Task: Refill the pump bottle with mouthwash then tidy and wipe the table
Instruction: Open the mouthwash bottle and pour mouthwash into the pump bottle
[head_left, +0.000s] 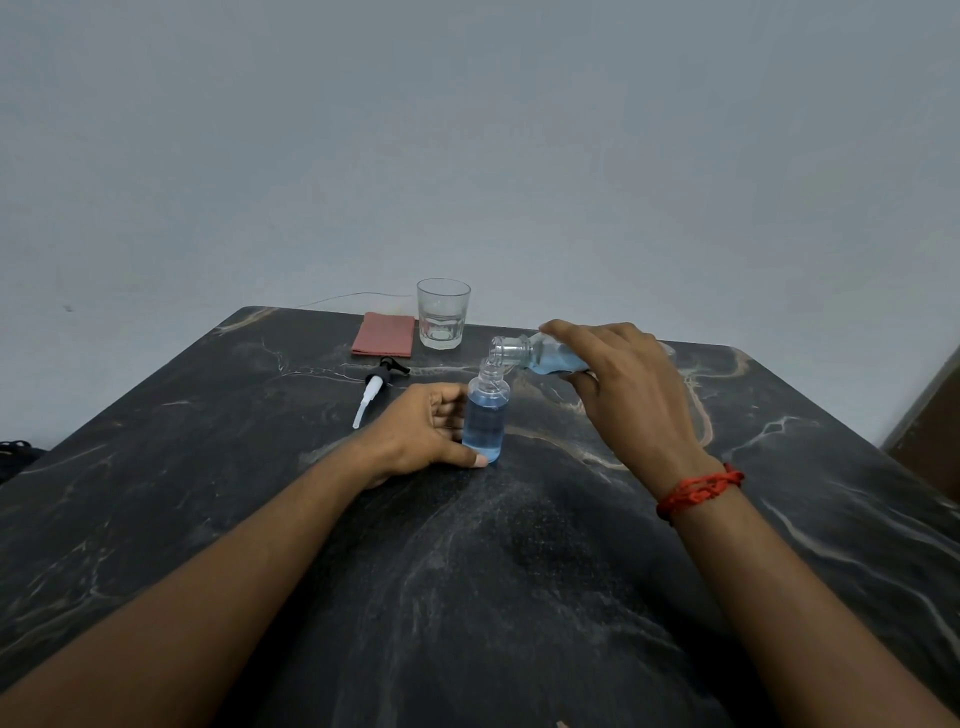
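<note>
A small clear pump bottle (487, 415), mostly full of blue liquid and without its pump, stands upright near the middle of the dark marble table (208, 467). My left hand (426, 431) grips its lower body from the left. My right hand (623, 379) holds the mouthwash bottle (524, 356) tipped on its side, its open mouth right over the small bottle's neck. Blue liquid fills the lower side of the tipped bottle. The black and white pump head (376, 387) lies on the table to the left of the bottle.
A folded red cloth (384, 334) lies near the table's far edge, with an empty drinking glass (442, 313) right beside it. A grey wall rises behind the table. A red thread band circles my right wrist.
</note>
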